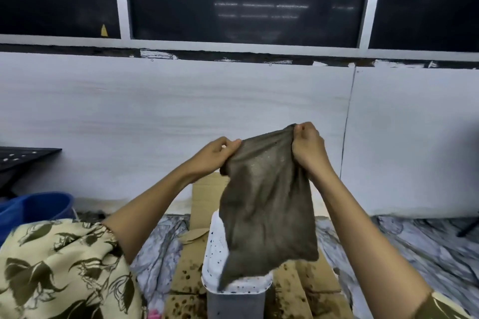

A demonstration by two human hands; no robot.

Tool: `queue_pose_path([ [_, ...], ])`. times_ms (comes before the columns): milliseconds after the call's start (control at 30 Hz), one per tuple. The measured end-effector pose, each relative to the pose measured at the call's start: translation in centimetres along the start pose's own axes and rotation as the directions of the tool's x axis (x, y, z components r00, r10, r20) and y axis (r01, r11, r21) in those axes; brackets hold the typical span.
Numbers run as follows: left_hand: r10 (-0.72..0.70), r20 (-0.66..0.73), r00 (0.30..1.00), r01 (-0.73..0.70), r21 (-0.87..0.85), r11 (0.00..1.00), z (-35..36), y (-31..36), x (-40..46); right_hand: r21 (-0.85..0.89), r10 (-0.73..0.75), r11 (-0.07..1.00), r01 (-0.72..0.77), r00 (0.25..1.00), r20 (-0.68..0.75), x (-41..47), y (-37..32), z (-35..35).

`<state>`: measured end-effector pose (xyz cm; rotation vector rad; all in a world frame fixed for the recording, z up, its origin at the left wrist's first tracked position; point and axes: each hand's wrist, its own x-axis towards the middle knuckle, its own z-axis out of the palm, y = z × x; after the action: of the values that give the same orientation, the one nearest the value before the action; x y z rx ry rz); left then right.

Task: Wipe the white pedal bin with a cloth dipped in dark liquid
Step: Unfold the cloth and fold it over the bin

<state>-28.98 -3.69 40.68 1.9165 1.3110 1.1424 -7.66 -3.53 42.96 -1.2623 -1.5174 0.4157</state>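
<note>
Both hands [215, 154] [308, 142] pinch cloth [267, 204] — above bin [220, 254].

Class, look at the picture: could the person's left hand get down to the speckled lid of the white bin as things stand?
Probably not at once: the left hand pinches a top corner of the cloth, which hangs over the bin lid.

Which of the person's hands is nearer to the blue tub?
Left. The left hand pinches the cloth's upper left corner, on the blue tub's side; the right hand holds the far corner.
</note>
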Motion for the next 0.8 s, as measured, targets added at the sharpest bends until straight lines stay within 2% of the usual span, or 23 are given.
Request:
queue_pose_path([
  [100,-0.059,0.206,0.977,0.069,-0.043,0.997,0.7,-1.4,-0.4,0.392,0.15,0.897,-0.205,0.974,0.167,0.2,0.5,-0.6],
  [133,-0.116,0.315,0.942,0.118,0.011,0.993,0.6,-1.9,-0.5,0.496,0.191,0.822,-0.279,0.956,0.221,0.1,0.5,-0.9],
  [200,-0.239,0.479,0.845,0.146,0.223,0.964,0.3,-2.9,-0.8,0.684,0.235,0.593,-0.425,0.904,0.357,0.0,0.7,-1.6],
  [233,-0.268,0.487,0.831,0.128,0.301,0.945,-0.1,-3.4,-0.9,0.735,0.226,0.473,-0.486,0.873,0.432,0.0,0.8,-1.9],
  [267,-0.273,0.45,0.85,0.133,0.318,0.939,-0.5,-3.7,-1.0,0.75,0.194,0.394,-0.531,0.846,0.497,-0.1,1.0,-2.4],
  [300,-0.25,0.369,0.895,0.158,0.261,0.952,-1.1,-3.9,-1.2,0.753,0.15,0.347,-0.56,0.825,0.544,-0.2,1.0,-2.8],
  [333,-0.22,0.239,0.946,0.197,0.116,0.974,-1.6,-4.2,-1.3,0.75,0.114,0.331,-0.573,0.813,0.571,-0.1,1.3,-3.2],
  [367,-0.223,0.108,0.969,0.235,-0.11,0.966,-1.9,-4.7,-1.3,0.754,0.079,0.309,-0.579,0.806,0.586,-0.2,1.3,-3.6],
  [400,-0.272,0.049,0.961,0.271,-0.36,0.893,-2.0,-5.5,-1.3,0.764,0.062,0.291,-0.576,0.808,0.585,-0.1,1.4,-4.0],
  [433,-0.322,0.095,0.942,0.319,-0.55,0.771,-1.6,-6.3,-1.3,0.774,0.049,0.271,-0.572,0.811,0.583,-0.1,1.4,-4.3],
  [467,-0.361,0.205,0.91,0.403,-0.647,0.647,-0.8,-7.2,-1.5,0.783,0.05,0.256,-0.566,0.817,0.575,0.0,1.3,-4.4],
  [533,-0.357,0.468,0.808,0.589,-0.637,0.498,1.1,-8.5,-2.4,0.799,0.078,0.246,-0.549,0.833,0.548,0.1,1.3,-4.5],
  [600,-0.271,0.621,0.735,0.667,-0.593,0.451,1.9,-9.0,-2.9,0.817,0.116,0.245,-0.523,0.852,0.511,0.2,1.9,-4.5],
  [667,-0.232,0.561,0.794,0.6,-0.667,0.441,1.1,-8.5,-3.0,0.843,0.13,0.258,-0.473,0.881,0.454,0.3,3.0,-4.8],
  [733,-0.226,0.384,0.895,0.445,-0.79,0.422,0.2,-8.0,-3.0,0.862,0.149,0.3,-0.408,0.913,0.38,0.3,4.4,-5.2],
  [800,-0.254,0.269,0.929,0.355,-0.843,0.405,-0.6,-8.4,-3.5,0.839,0.226,0.423,-0.343,0.936,0.269,0.2,5.8,-4.9],
])
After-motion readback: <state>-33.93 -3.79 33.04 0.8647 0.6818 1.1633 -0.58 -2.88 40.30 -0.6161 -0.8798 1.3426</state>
